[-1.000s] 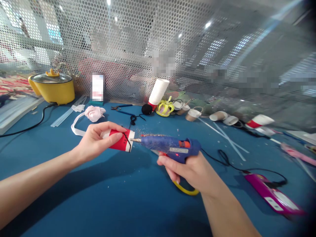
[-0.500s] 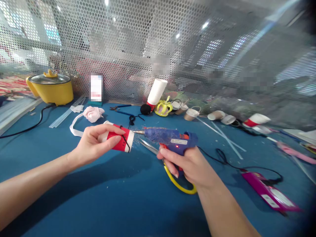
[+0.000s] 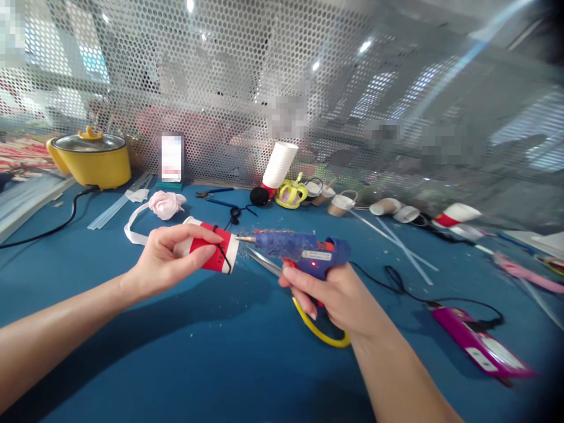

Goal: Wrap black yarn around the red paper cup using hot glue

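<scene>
blue felt covered the bench [image 3: 132,352], and a perforated metal screen [image 3: 308,88] closed it off at the back. we held a red-and-white paper cup [image 3: 214,252] in our left hand [image 3: 170,261], fingers closed around its body, above the bench and left of centre. the cup lay on its side, long axis running left to right, with one white-banded end facing right. a black cord [image 3: 224,254] looped across that end.

our right hand [image 3: 335,294] was closed around the grip of a blue glue gun [image 3: 304,249]. the gun also lay level, nozzle [image 3: 245,238] pointing left. the nozzle tip stood at the upper edge of the cup's right end, touching or just short of it; we could not tell which. cup and gun thus shared nearly one line, end to end, with the cup to the left of the right hand.

scissors [image 3: 308,317] with yellow handles lay on the bench under the gun. a yellow pot [image 3: 92,161] stood far left, a stack of white cups [image 3: 278,165] leaned at the screen, and a magenta power strip [image 3: 478,346] lay at right.
</scene>
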`<act>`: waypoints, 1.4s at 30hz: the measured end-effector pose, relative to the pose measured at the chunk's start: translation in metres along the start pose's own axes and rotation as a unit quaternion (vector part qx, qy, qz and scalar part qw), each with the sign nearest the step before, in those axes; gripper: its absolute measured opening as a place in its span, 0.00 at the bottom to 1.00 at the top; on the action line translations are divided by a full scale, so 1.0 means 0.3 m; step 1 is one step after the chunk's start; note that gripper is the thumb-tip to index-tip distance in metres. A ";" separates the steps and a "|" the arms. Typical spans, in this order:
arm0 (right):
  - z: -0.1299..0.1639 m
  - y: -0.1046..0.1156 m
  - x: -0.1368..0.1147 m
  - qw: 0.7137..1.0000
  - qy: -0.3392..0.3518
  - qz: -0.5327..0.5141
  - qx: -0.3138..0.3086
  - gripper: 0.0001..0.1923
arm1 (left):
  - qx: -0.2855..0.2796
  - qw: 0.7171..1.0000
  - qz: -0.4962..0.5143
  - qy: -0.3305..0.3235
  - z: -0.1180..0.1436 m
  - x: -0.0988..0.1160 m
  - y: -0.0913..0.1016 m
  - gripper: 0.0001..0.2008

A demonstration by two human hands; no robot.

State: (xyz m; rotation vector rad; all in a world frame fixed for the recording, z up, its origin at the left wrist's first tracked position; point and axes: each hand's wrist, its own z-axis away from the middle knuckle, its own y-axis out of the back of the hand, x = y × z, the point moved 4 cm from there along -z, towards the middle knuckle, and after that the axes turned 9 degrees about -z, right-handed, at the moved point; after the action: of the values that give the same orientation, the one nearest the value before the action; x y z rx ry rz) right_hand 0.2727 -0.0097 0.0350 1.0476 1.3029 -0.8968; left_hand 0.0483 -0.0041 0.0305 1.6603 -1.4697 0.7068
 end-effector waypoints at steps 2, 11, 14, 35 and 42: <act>0.001 -0.002 0.005 1.000 -0.008 0.003 -0.010 0.11 | 0.003 1.000 -0.005 0.000 0.000 0.002 0.000 0.06; 0.009 0.005 0.000 1.000 -0.004 0.026 -0.007 0.14 | 0.008 1.000 -0.015 0.000 0.001 0.000 -0.001 0.06; 0.012 0.000 -0.015 0.999 0.006 0.035 -0.011 0.13 | 0.006 1.000 -0.014 -0.001 0.002 0.000 0.000 0.05; 0.000 0.007 -0.006 0.999 -0.017 0.017 -0.032 0.12 | -0.008 0.999 -0.031 0.010 0.006 -0.007 -0.001 0.05; -0.007 -0.005 0.006 0.999 -0.031 0.011 -0.038 0.12 | -0.017 0.999 -0.006 0.037 0.005 -0.002 -0.005 0.04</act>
State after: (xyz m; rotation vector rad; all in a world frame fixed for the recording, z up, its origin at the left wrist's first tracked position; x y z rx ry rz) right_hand 0.2707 -0.0081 0.0331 0.9659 1.2621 -0.8498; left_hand 0.0496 -0.0051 0.0290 1.5992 -1.4112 0.7241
